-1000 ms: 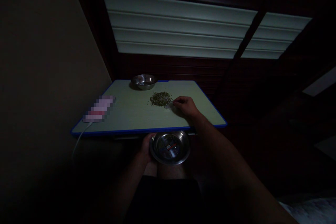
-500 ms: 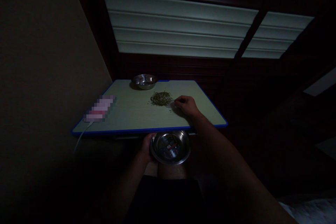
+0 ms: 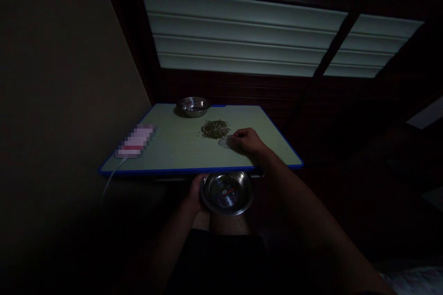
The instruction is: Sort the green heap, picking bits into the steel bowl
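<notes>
My right hand [image 3: 246, 139] pinches a thin, pale, translucent scraper-like piece [image 3: 225, 142] low over the tabletop. Its rounded edge lies at the near right side of a loose pile of small greenish beans or grains [image 3: 215, 129]. Below the table's front edge, my left hand [image 3: 197, 192] grips the left rim of a shiny steel bowl [image 3: 226, 209]. The bowl sits just over my knees, its inside facing up, with a dark and reddish patch at its bottom that I cannot make out clearly.
A pale table [image 3: 173, 147] with a blue edge carries a second steel bowl [image 3: 194, 107] at its back. On the left lies a blurred-out phone-like thing [image 3: 136, 140] with a white cable [image 3: 112, 176]. A wall stands left, dark slatted doors [image 3: 235, 32] behind.
My right hand has drawn the pale piece slightly toward me, away from the pile, so more of it shows. My left hand still grips the bowl. The whole view has shifted a little.
</notes>
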`<state>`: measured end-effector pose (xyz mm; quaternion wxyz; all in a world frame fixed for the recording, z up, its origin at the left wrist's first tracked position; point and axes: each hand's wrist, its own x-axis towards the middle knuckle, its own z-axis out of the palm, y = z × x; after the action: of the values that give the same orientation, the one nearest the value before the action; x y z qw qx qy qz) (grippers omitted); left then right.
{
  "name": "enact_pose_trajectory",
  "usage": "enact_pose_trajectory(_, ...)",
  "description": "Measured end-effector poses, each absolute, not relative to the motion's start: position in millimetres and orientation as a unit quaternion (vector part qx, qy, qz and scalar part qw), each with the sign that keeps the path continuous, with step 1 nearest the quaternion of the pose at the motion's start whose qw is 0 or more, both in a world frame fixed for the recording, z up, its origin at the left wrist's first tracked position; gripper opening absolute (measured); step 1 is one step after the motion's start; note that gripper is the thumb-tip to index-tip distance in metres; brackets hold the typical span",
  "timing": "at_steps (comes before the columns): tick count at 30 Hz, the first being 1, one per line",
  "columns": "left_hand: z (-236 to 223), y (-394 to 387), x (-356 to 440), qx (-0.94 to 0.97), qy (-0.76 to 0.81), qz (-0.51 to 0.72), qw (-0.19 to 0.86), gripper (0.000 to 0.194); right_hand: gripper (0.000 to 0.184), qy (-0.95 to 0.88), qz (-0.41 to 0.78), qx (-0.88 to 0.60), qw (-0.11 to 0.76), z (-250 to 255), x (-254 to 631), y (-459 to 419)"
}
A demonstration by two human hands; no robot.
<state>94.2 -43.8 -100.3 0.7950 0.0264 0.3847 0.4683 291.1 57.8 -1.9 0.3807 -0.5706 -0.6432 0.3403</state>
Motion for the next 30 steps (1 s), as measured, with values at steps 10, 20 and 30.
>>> enact_pose_trajectory(10,-94.6,-43.4,96.8,0.066,0.383,0.469,0.793,0.025,0.017,-0.695,0.424,-0.526,0.246,17.5,286.4,39.4)
enact_pose_trajectory(20,-95.3,-44.7,93.3,0.056,0.381,0.472,0.793,0.014,0.014,-0.759,0.423,-0.456,0.194,20.7,285.9,30.1)
enact_pose_trajectory(30,-96.7,-53.9,93.0,0.06,0.388,0.517,0.761,0.014,0.017,-0.774,0.41,-0.451,0.172,21.0,284.9,27.1)
